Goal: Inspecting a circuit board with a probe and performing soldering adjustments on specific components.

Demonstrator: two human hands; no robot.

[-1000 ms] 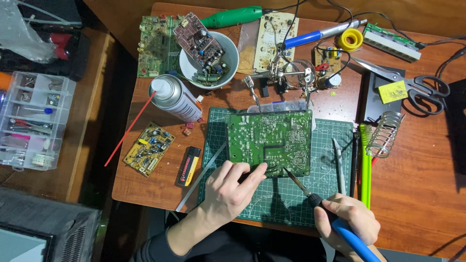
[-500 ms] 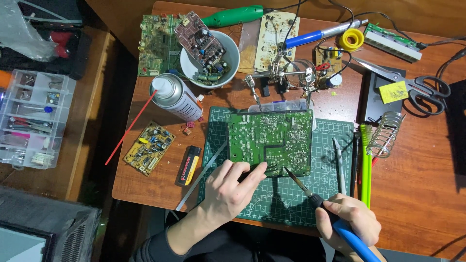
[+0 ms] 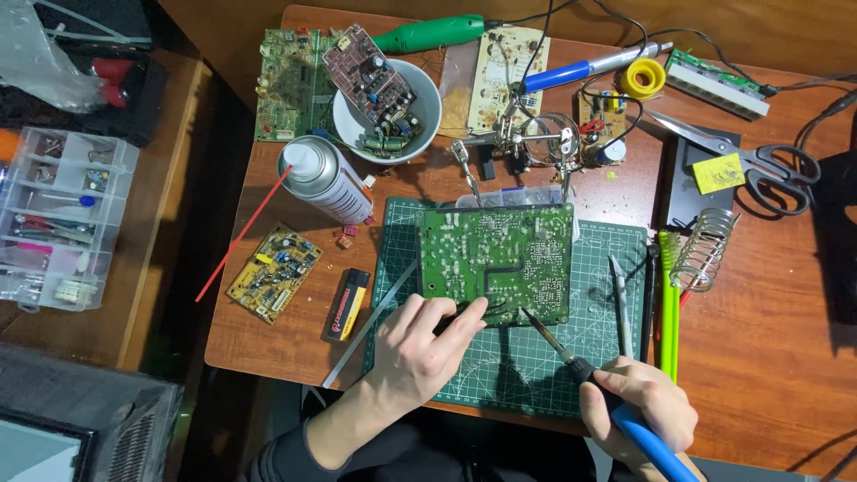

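green circuit board (image 3: 496, 261) just above left hand (image 3: 420, 348), fingertips touching its edge, right hand (image 3: 638, 406) clamped on soldering iron (image 3: 580, 366)

Both hands bare, no gloves, no rings showing. Behind the left hand (image 3: 420, 353) a dark sleeve starts past the forearm; the right hand (image 3: 638, 406) shows no sleeve before the frame edge.

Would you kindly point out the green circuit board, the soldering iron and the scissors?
green circuit board (image 3: 495, 259), head view, middle of its solder side.
soldering iron (image 3: 546, 337), head view, metal shaft near the tip.
scissors (image 3: 778, 170), head view, black handle.
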